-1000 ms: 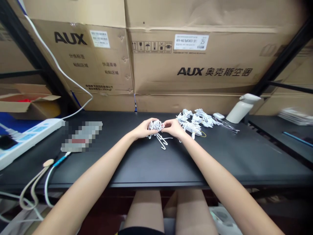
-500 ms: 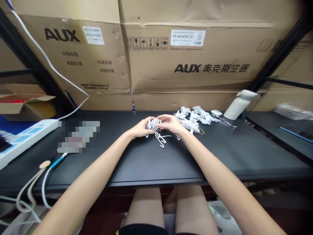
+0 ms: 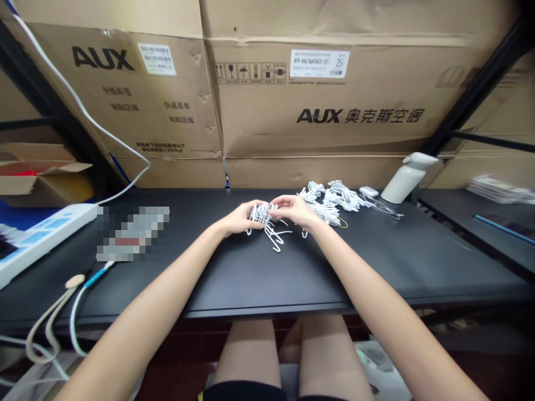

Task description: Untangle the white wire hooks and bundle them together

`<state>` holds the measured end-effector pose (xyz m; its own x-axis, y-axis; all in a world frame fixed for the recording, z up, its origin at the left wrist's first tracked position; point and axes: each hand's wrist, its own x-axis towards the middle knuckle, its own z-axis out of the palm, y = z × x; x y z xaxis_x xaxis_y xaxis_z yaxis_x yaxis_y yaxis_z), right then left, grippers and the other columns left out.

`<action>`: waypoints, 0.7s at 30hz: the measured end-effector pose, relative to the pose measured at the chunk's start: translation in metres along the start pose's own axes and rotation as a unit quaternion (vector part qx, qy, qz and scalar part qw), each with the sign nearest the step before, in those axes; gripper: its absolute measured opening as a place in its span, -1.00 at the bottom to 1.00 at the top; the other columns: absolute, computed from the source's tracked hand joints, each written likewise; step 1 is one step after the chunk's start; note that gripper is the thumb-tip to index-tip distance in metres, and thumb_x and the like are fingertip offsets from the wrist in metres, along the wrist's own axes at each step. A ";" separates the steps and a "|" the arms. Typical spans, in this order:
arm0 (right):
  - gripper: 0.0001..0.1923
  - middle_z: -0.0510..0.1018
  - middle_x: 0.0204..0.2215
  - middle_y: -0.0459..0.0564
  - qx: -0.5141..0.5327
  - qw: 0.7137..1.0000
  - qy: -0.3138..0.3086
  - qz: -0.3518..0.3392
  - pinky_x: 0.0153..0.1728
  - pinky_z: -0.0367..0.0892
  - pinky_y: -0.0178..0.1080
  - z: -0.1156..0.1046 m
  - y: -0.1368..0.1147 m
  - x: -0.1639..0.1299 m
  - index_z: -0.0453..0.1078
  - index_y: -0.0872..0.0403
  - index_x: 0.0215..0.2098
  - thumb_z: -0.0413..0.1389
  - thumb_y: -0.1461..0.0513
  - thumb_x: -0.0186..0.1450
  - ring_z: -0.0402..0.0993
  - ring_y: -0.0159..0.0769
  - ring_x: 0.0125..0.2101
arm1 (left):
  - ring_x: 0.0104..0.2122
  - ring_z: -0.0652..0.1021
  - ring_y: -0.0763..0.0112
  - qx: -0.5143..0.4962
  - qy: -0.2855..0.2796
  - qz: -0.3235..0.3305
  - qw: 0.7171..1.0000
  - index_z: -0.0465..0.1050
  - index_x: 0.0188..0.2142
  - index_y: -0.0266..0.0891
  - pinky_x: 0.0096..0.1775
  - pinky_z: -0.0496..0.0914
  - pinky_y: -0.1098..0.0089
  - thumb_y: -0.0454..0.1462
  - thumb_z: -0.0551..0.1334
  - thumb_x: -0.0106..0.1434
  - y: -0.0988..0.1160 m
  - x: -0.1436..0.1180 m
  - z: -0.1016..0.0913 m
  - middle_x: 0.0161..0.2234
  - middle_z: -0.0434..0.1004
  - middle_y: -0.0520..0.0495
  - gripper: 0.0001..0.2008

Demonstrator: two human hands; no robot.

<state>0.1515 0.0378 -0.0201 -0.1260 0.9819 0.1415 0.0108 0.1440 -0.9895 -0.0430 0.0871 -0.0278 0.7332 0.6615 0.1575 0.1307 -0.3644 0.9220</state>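
Observation:
Both my hands meet over the middle of a black table (image 3: pixel 259 278). My left hand (image 3: pixel 238 219) grips a small bundle of white wire hooks (image 3: pixel 261 214). My right hand (image 3: pixel 295 211) pinches the same bundle from the right side. One or two hooks (image 3: pixel 276 240) hang out below the bundle and touch the table. Just right of my right hand lies a loose pile of the same white hooks (image 3: pixel 334 201).
Large AUX cardboard boxes (image 3: pixel 317 106) form a wall behind the table. A white power strip (image 3: pixel 37 236) lies at the left, with cables (image 3: pixel 58 317) near the front edge. A white lamp-like device (image 3: pixel 403 177) stands at the back right, a black shelf frame (image 3: pixel 472 94) beyond it.
My hands stay on the bundle; the fingers shift slightly around it. The view has drifted a little, so everything sits slightly higher and to the left.

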 end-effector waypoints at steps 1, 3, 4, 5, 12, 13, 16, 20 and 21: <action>-0.59 0.56 -0.49 -0.06 -0.001 1.000 -0.002 -0.002 -0.39 0.46 -0.34 -0.001 -0.001 0.000 0.47 0.17 -0.35 0.40 0.19 -0.14 0.49 -0.41 -0.48 | -0.15 0.49 0.27 -0.001 -0.003 -0.001 1.000 0.32 -0.02 -0.31 -0.03 0.32 0.19 -0.36 0.39 -0.09 0.000 0.000 0.000 -0.16 0.48 -0.12 -0.41; -0.59 0.56 -0.50 -0.06 -0.005 1.000 -0.003 -0.002 -0.38 0.47 -0.33 -0.001 -0.002 0.000 0.47 0.17 -0.33 0.40 0.19 -0.14 0.49 -0.40 -0.48 | -0.14 0.49 0.27 -0.005 -0.007 -0.005 1.000 0.32 -0.01 -0.31 -0.02 0.31 0.19 -0.35 0.39 -0.09 0.000 0.000 0.000 -0.15 0.48 -0.12 -0.40; -0.58 0.56 -0.51 -0.07 -0.006 1.000 0.002 0.002 -0.38 0.47 -0.33 -0.001 -0.002 0.000 0.47 0.17 -0.33 0.40 0.20 -0.14 0.49 -0.40 -0.48 | -0.13 0.49 0.27 -0.009 -0.008 -0.007 1.000 0.31 -0.01 -0.31 -0.01 0.31 0.18 -0.35 0.39 -0.09 0.000 0.000 0.000 -0.15 0.48 -0.12 -0.40; -0.57 0.56 -0.51 -0.06 -0.004 1.000 0.009 0.007 -0.38 0.48 -0.32 -0.001 -0.002 0.000 0.47 0.17 -0.32 0.40 0.20 -0.15 0.50 -0.39 -0.48 | -0.13 0.49 0.27 -0.013 -0.009 -0.009 1.000 0.31 -0.01 -0.31 -0.01 0.31 0.18 -0.34 0.39 -0.09 -0.001 0.000 0.000 -0.15 0.48 -0.12 -0.39; -0.57 0.58 -0.49 -0.03 0.024 0.997 0.065 0.022 -0.29 0.50 -0.25 0.000 0.001 0.002 0.48 0.17 -0.38 0.42 0.21 -0.21 0.53 -0.32 -0.42 | -0.13 0.48 0.29 -0.016 -0.007 -0.001 1.000 0.31 -0.01 -0.30 -0.02 0.31 0.19 -0.32 0.39 -0.06 -0.002 0.000 0.000 -0.16 0.46 -0.11 -0.42; -0.59 0.58 -0.49 -0.02 0.020 0.998 0.064 0.020 -0.28 0.49 -0.24 0.000 0.001 0.002 0.49 0.18 -0.39 0.42 0.20 -0.20 0.53 -0.32 -0.41 | -0.14 0.48 0.29 -0.017 -0.010 0.003 1.000 0.32 -0.02 -0.30 -0.02 0.31 0.20 -0.31 0.39 -0.05 -0.001 0.000 -0.001 -0.16 0.47 -0.11 -0.43; -0.61 0.60 -0.47 0.00 0.001 0.999 0.048 0.009 -0.26 0.48 -0.23 -0.002 0.001 0.002 0.51 0.18 -0.39 0.40 0.16 -0.16 0.53 -0.31 -0.40 | -0.13 0.48 0.28 -0.017 -0.017 0.016 1.000 0.34 -0.01 -0.30 -0.02 0.32 0.21 -0.30 0.38 -0.03 -0.001 0.000 -0.001 -0.15 0.48 -0.12 -0.44; -0.59 0.60 -0.43 0.01 -0.014 0.999 0.029 -0.003 -0.25 0.48 -0.23 -0.002 0.001 0.001 0.52 0.18 -0.34 0.38 0.14 -0.13 0.54 -0.31 -0.39 | -0.07 0.46 0.25 -0.010 -0.021 0.021 1.000 0.32 0.05 -0.30 0.02 0.30 0.20 -0.29 0.36 0.01 -0.001 0.000 -0.002 -0.05 0.46 -0.18 -0.42; -0.57 0.60 -0.41 0.02 -0.016 1.000 0.026 -0.005 -0.25 0.48 -0.23 -0.001 0.002 0.001 0.51 0.18 -0.31 0.39 0.15 -0.13 0.54 -0.31 -0.38 | -0.05 0.46 0.23 -0.005 -0.020 0.020 1.000 0.30 0.08 -0.30 0.03 0.30 0.19 -0.28 0.35 0.03 -0.001 0.000 -0.002 -0.03 0.45 -0.20 -0.40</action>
<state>0.1527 0.0394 -0.0218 -0.0752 0.9852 0.1540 0.0418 0.1574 -0.9866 -0.0440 0.0888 -0.0285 0.7634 0.6203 0.1801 0.0946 -0.3831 0.9188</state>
